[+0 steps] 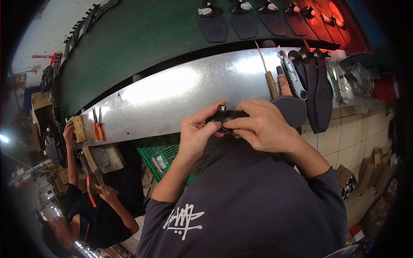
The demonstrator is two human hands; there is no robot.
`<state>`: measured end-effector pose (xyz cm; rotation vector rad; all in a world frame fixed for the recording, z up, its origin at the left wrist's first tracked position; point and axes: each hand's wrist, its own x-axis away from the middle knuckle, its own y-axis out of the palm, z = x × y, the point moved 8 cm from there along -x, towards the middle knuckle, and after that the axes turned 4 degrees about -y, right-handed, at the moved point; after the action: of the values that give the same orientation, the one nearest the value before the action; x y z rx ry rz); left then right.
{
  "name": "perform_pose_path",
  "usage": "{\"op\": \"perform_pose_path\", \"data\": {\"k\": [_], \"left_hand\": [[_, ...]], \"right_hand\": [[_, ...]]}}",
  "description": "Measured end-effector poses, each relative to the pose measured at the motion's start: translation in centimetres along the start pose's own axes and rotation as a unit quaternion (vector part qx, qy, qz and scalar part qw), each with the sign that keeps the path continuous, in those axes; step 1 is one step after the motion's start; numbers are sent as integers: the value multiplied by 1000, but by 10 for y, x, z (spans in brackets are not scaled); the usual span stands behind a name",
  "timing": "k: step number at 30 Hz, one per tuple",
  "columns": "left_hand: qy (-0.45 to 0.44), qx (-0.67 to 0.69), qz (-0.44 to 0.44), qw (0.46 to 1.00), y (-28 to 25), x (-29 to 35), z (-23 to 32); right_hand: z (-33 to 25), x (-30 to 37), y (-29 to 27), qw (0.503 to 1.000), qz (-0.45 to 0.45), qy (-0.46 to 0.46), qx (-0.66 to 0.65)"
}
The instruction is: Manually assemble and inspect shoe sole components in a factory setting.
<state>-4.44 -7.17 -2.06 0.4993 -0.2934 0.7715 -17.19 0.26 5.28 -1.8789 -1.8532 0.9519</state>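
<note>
In front of my chest, at the near edge of the metal bench, both hands hold a black sandal [234, 115]. My left hand [197, 131] pinches its glossy strap end between thumb and fingers. From the other side my right hand [262, 124] presses thumb and fingertips onto the same spot. A dark grey rounded sole [291, 111] juts out past my right hand and appears to belong to this sandal. My fingers partly cover the strap, and what lies between the fingertips is hidden.
On the metal bench [159, 112] lie a wooden-handled pointed tool [271, 84], a utility knife [292, 73], orange-handled pliers [98, 129] and dark sandal pieces [322, 90]. Beyond, a green belt [146, 43] carries several sandals [214, 28]. A co-worker [94, 215] holds a red-handled tool at left.
</note>
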Motion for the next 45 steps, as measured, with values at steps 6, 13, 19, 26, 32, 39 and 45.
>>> {"op": "perform_pose_path", "data": {"k": [6, 13, 19, 26, 32, 39, 45], "left_hand": [[-11, -12, 8, 1000, -1, -1, -3], [-15, -75, 10, 997, 2, -2, 2], [-97, 7, -11, 995, 2, -5, 1], [-227, 208, -52, 950, 13, -1, -14], [-24, 49, 6, 999, 4, -3, 19], [-92, -24, -48, 994, 6, 0, 9], [-94, -71, -23, 993, 11, 0, 7]], "right_hand": [[10, 5, 8, 992, -23, 57, -112], [18, 14, 12, 989, 41, 64, -128], [5, 12, 2, 994, 96, -15, -54], [-12, 16, -7, 980, 181, -75, 32], [-20, 13, -11, 989, 116, -94, 11], [3, 20, -6, 988, 145, 12, -51], [-1, 19, -5, 987, 161, -1, 13]]}}
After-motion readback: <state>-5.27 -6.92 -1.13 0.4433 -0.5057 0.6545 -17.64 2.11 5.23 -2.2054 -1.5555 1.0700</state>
